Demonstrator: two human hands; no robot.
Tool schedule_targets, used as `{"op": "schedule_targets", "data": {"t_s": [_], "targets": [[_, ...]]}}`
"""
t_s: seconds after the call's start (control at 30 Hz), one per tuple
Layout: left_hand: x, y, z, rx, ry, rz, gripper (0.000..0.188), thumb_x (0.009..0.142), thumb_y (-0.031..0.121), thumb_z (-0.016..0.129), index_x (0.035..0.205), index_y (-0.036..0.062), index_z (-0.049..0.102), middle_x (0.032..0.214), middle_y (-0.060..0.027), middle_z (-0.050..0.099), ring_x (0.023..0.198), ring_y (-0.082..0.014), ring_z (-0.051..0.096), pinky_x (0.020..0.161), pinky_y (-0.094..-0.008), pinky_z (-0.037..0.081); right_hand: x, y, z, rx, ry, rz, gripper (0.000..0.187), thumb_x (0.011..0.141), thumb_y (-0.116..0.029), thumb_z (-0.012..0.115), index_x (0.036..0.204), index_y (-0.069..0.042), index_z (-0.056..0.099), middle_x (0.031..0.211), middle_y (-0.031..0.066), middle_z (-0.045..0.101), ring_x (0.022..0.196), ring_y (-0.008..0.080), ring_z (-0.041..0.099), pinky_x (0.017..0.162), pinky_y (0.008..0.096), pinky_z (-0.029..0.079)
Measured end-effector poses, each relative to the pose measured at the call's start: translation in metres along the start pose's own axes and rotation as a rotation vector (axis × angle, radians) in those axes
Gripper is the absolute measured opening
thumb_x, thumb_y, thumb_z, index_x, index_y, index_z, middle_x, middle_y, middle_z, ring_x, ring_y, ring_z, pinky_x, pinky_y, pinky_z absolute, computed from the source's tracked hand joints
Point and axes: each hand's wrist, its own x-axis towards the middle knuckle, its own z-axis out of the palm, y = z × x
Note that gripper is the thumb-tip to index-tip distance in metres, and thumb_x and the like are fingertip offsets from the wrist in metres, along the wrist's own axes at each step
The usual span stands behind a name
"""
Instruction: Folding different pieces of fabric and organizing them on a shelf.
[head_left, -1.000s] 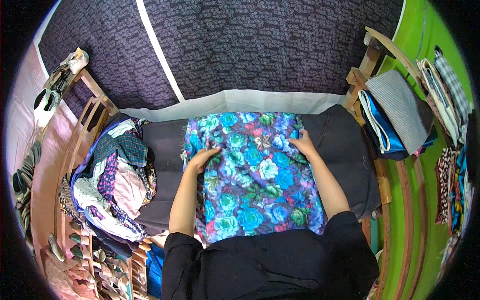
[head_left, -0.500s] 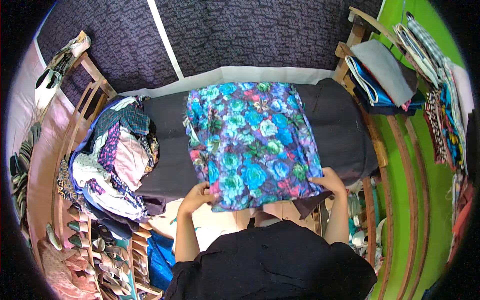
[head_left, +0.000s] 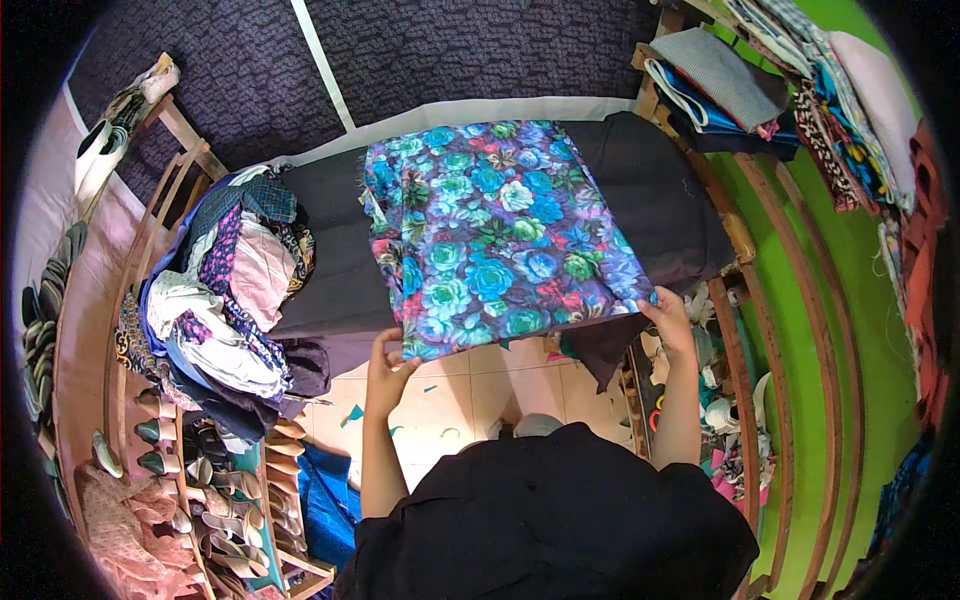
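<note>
A floral fabric (head_left: 500, 240) in blue, teal, green and pink lies folded over the dark-covered bench (head_left: 655, 200). Its near edge hangs past the bench front, raised between my two hands. My left hand (head_left: 385, 378) grips the near left corner, thumb and fingers closed at the edge. At the near right corner my right hand (head_left: 670, 322) pinches the cloth between thumb and fingers. Frayed threads show along the fabric's left side.
A heap of mixed clothes and cloth (head_left: 225, 300) sits on the bench's left end. Folded cloths (head_left: 725, 85) rest on the wooden rail at right. Shoe-shaped wooden forms (head_left: 225, 520) fill a rack at lower left. Small scraps lie on the tiled floor (head_left: 480, 385).
Both hands still hold the near corners; the near edge is now drawn tauter and clear of the bench front. The view has shifted, showing more floor.
</note>
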Motion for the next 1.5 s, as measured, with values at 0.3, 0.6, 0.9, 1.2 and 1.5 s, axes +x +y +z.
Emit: {"op": "schedule_targets", "data": {"t_s": [0.3,0.6,0.9,1.2,1.5], "targets": [[-0.046,0.067,0.000,0.162,0.204,0.276,0.055,0.073,-0.006,0.060,0.122,0.0025,0.036,0.116,-0.0059,0.041,0.083,-0.0103,0.050,0.073,-0.0219,0.043,-0.050,-0.049,0.011,-0.003,0.051,-0.139,0.010,0.079,-0.003,0.059,0.088,0.000,0.055,0.079,-0.0018,0.054,0.070,0.0052,0.047,0.062,0.0210,0.038],[-0.137,0.080,0.007,0.064,0.304,0.303,0.045,0.081,0.006,0.057,0.121,0.0012,0.037,0.111,-0.0058,0.046,0.077,-0.0067,0.046,0.073,-0.0187,0.036,-0.135,-0.067,-0.011,-0.007,0.031,-0.167,0.012,0.080,-0.006,0.061,0.090,-0.001,0.057,0.076,-0.0041,0.053,0.064,0.0021,0.044,0.055,0.0182,0.034],[-0.213,0.102,0.029,0.042,0.446,0.393,0.045,0.079,0.007,0.061,0.118,0.0036,0.040,0.074,0.0012,0.053,0.068,-0.0052,0.044,0.069,-0.0181,0.032,-0.206,-0.072,-0.036,0.012,0.076,-0.255,0.022,0.080,-0.014,0.063,0.095,0.003,0.060,0.089,0.0038,0.060,0.077,0.0085,0.053,0.070,0.0235,0.041],[-0.204,0.118,0.017,0.005,0.507,0.588,0.050,0.077,0.010,0.065,0.119,0.0025,0.038,0.086,-0.0060,0.058,0.080,-0.0098,0.050,0.088,-0.0285,0.033,-0.188,-0.089,-0.038,0.104,0.113,-0.512,0.020,0.074,-0.014,0.068,0.085,0.003,0.063,0.086,0.0089,0.060,0.089,0.0178,0.052,0.080,0.0298,0.038],[-0.053,0.131,-0.014,0.066,0.485,0.879,0.046,0.080,0.018,0.063,0.114,-0.0012,0.038,0.082,-0.0089,0.059,0.079,-0.0136,0.052,0.088,-0.0303,0.032,-0.040,-0.114,0.011,0.095,0.202,-0.820,0.021,0.079,-0.019,0.063,0.085,0.000,0.058,0.101,0.0157,0.057,0.096,0.0242,0.052,0.087,0.0364,0.037]]}}
